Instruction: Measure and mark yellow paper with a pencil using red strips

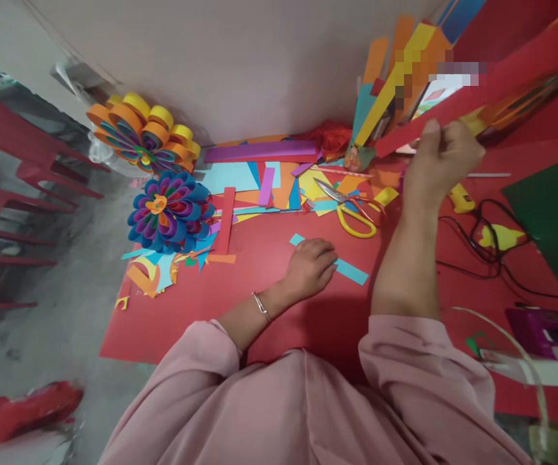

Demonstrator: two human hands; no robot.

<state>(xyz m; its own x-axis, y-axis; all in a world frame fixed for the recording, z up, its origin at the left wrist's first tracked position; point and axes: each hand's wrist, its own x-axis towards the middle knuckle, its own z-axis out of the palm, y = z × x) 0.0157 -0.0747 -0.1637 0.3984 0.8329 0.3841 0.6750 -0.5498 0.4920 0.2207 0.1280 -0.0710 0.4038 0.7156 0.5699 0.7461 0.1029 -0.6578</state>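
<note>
My left hand (310,266) rests knuckles-up on a light blue paper strip (351,271) lying on the red sheet (259,284), its fingers curled over the strip. My right hand (441,161) is raised at the right, fingers pinched on a long red paper strip (496,81) that slants up to the top right corner. Yellow-handled scissors (351,210) lie between the two hands, just beyond the left one.
Two layered paper flowers, an orange-yellow one (143,132) and a blue-purple one (170,210), sit at the left by the wall. Coloured strips and scraps (264,181) litter the back. A black cable (482,248) and a green sheet (555,219) lie at the right. Red chairs (12,168) stand at the far left.
</note>
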